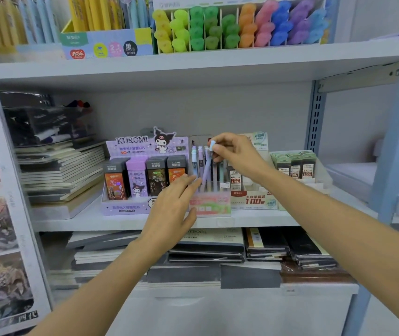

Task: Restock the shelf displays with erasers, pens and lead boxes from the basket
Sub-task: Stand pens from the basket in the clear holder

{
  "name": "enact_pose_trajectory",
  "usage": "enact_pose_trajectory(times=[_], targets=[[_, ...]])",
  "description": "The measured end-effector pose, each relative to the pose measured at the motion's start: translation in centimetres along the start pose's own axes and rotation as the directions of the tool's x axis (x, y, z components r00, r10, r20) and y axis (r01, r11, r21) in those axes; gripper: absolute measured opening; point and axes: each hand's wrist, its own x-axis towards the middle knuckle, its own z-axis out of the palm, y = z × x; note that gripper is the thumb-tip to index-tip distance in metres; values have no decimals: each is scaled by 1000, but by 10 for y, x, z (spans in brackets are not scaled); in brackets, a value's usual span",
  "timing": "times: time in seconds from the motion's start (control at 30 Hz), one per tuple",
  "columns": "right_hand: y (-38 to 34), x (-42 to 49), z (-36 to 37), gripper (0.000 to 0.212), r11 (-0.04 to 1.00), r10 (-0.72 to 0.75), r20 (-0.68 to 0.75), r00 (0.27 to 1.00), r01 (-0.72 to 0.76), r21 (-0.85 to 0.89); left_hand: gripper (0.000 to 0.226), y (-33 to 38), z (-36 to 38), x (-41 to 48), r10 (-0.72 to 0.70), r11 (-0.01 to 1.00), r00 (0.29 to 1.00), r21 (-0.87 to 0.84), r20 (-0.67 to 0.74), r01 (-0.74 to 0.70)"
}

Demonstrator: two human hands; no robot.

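With right hand (232, 154), pinches lilac pen (205, 169) by its cap over pen display (214, 202); with flat left hand (173, 204), braces its front. Could topple neighbouring pens (194, 163) if lowered aslant.

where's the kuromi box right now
Head view: kuromi box on the middle shelf, left of centre, between the notebook stack and the pen holder.

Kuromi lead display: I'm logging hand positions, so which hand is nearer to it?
Left. The left hand overlaps the right front corner of the Kuromi lead display; the right hand is farther right, pinching a purple pen above the pen holder.
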Motion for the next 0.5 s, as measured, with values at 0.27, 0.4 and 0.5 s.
enact_pose_trajectory(times=[0.27,0.4,0.5], targets=[[-3,4,-1,15,998,-17,97,995,23,-60,62,-2,1,-1,5,999,1000,34,16,-6],[-6,5,11,14,995,-50,75,996,55,-77,64,-3,3,-3,4,1000,1000,31,10,-5],[-6,4,17,13,992,-35,81,996,44,-116,64,-6,5,-3,12,999,1000,35,11,-13]])
